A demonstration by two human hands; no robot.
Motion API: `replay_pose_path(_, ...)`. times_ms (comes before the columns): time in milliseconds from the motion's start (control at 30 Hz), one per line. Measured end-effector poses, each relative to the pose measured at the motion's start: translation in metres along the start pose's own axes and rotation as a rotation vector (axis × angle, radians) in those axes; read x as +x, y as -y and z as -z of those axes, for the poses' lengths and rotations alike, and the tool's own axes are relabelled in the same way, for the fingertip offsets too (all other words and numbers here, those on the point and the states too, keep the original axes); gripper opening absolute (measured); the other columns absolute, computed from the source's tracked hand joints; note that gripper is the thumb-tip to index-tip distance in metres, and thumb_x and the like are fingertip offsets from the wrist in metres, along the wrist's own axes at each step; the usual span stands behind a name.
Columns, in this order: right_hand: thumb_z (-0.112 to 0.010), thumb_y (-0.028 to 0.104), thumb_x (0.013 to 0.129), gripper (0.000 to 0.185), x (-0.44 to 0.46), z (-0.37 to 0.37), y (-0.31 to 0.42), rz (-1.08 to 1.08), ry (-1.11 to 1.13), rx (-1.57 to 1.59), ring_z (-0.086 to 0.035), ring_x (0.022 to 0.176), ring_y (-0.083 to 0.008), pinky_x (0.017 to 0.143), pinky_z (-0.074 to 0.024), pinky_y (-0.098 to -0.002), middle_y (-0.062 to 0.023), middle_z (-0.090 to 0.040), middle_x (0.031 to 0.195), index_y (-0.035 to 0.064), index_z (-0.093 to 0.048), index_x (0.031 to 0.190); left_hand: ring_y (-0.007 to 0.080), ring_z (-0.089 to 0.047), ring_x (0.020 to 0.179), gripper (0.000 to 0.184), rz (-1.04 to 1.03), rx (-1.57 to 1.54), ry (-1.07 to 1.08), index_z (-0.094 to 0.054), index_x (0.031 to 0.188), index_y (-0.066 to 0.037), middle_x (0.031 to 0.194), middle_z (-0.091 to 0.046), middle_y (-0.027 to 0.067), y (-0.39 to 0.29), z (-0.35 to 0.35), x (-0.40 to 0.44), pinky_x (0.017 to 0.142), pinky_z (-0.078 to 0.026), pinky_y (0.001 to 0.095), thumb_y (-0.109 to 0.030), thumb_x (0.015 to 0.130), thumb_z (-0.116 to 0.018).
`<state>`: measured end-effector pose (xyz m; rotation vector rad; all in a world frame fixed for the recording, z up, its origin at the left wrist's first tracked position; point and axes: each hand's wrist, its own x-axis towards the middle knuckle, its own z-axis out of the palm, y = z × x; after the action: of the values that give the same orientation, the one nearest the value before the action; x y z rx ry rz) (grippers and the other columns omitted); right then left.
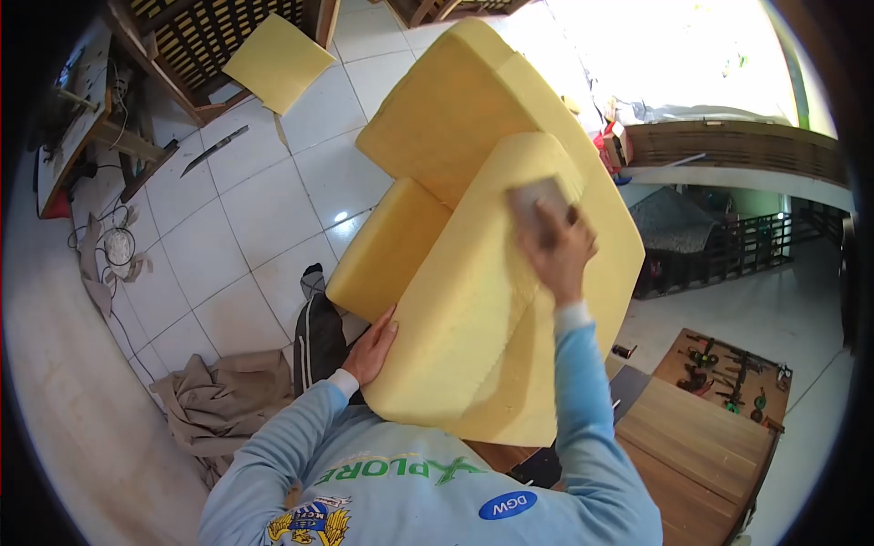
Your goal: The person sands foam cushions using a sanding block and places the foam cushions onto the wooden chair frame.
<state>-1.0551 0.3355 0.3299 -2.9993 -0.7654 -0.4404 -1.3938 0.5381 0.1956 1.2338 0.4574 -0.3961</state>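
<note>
A large yellow foam piece, shaped like a chair or sofa seat with a raised arm, stands in front of me. Against its near left side lies my left hand, fingers stretched flat along the foam. My right hand grips a flat, brownish rectangular block that looks like a sanding block. That block is on the top face of the foam arm, and both it and the hand are blurred. Shallow creases mark the foam below the right hand.
A yellow foam sheet leans by a slatted wooden frame. A long knife lies on the white tiles. Brown fabric is bunched at left, near cables. Right: a wooden table and a tool board.
</note>
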Motion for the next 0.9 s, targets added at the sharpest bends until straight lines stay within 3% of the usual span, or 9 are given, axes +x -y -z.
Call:
replay_pose_path(67,-0.086,0.055,0.078,0.063,0.049,-0.009,-0.012,-0.175,-0.101,-0.097,-0.047,0.136,-0.0522,0.109,-0.037,-0.0674,-0.0286,-0.051,0.151,0.0358,-0.075,0.137,0.0276,-0.038,0.16,0.068,-0.014,0.009,0.015,-0.031,0.17,-0.002,0.172,-0.042,0.019,0.007,0.004,-0.001,0.129,-0.028,0.0339,-0.043,0.118,-0.043)
replay_pose_path(133,-0.085,0.056,0.079,0.062,0.087,-0.024,-0.02,-0.3,0.078,-0.132,-0.047,0.136,-0.0525,0.109,-0.037,-0.068,-0.0288,-0.051,0.15,0.0357,-0.075,0.137,0.0278,-0.039,0.16,0.068,-0.012,0.006,0.015,-0.03,0.171,-0.002,0.171,-0.043,0.0191,0.012,-0.001,0.0,0.129,-0.028,0.034,-0.043,0.118,-0.043)
replay_pose_path(300,-0.09,0.043,0.071,0.07,-0.023,0.028,0.018,0.059,0.203,0.121,-0.046,0.141,-0.0489,0.116,-0.0355,-0.0594,-0.0312,-0.049,0.153,0.033,-0.075,0.139,0.0282,-0.041,0.159,0.068,0.036,-0.021,0.01,-0.03,0.171,-0.002,0.171,-0.044,0.0194,0.002,-0.001,0.001,0.129,-0.029,0.034,-0.044,0.118,-0.043)
replay_pose_path(400,-0.09,0.042,0.072,0.071,0.01,0.059,0.039,0.513,0.55,0.462,-0.045,0.146,-0.047,0.122,-0.0341,-0.0561,-0.0273,-0.049,0.158,0.0284,-0.074,0.14,0.0275,-0.04,0.159,0.068,0.032,0.0,0.014,-0.03,0.171,-0.003,0.171,-0.043,0.0192,-0.004,0.003,0.002,0.129,-0.029,0.034,-0.044,0.118,-0.043)
replay_pose_path(500,-0.09,0.044,0.073,0.075,0.057,0.029,-0.017,0.682,0.556,0.348,-0.045,0.146,-0.049,0.124,-0.0322,-0.0577,-0.0261,-0.048,0.161,0.0282,-0.072,0.143,0.0266,-0.04,0.159,0.068,0.012,0.02,0.004,-0.03,0.171,-0.003,0.171,-0.043,0.0188,0.001,0.003,0.002,0.129,-0.029,0.0342,-0.044,0.118,-0.043)
replay_pose_path(600,-0.087,0.04,0.077,0.075,0.101,0.018,-0.138,0.4,0.371,0.112,-0.05,0.143,-0.05,0.122,-0.0384,-0.0556,-0.0311,-0.053,0.155,0.0234,-0.068,0.148,0.0262,-0.04,0.159,0.067,0.036,0.016,0.001,-0.03,0.171,-0.003,0.171,-0.043,0.0183,-0.003,0.001,-0.003,0.129,-0.029,0.0344,-0.042,0.119,-0.043)
replay_pose_path(633,-0.086,0.03,0.079,0.075,0.107,0.025,-0.161,0.259,0.27,-0.023,-0.048,0.147,-0.0444,0.125,-0.0359,-0.0537,-0.0256,-0.058,0.152,0.0206,-0.066,0.151,0.0263,-0.04,0.159,0.066,0.023,0.016,0.002,-0.03,0.171,-0.003,0.171,-0.043,0.0182,-0.002,0.0,-0.004,0.129,-0.029,0.0345,-0.041,0.119,-0.042)
replay_pose_path(767,-0.086,0.038,0.077,0.078,0.105,0.015,-0.073,0.45,0.395,0.465,-0.047,0.148,-0.0468,0.125,-0.0353,-0.0545,-0.0293,-0.052,0.158,0.0245,-0.064,0.151,0.0264,-0.04,0.159,0.063,-0.01,-0.019,0.029,-0.03,0.171,-0.003,0.172,-0.043,0.0175,0.004,0.0,-0.003,0.129,-0.029,0.0348,-0.037,0.119,-0.042)
replay_pose_path(900,-0.087,0.04,0.075,0.08,0.118,-0.002,-0.069,0.679,0.519,0.33,-0.048,0.146,-0.0479,0.125,-0.0344,-0.0548,-0.0297,-0.051,0.158,0.0251,-0.066,0.15,0.0263,-0.04,0.159,0.061,0.004,-0.035,0.034,-0.03,0.171,-0.003,0.172,-0.042,0.0169,0.016,0.002,0.004,0.128,-0.03,0.0347,-0.034,0.12,-0.041)
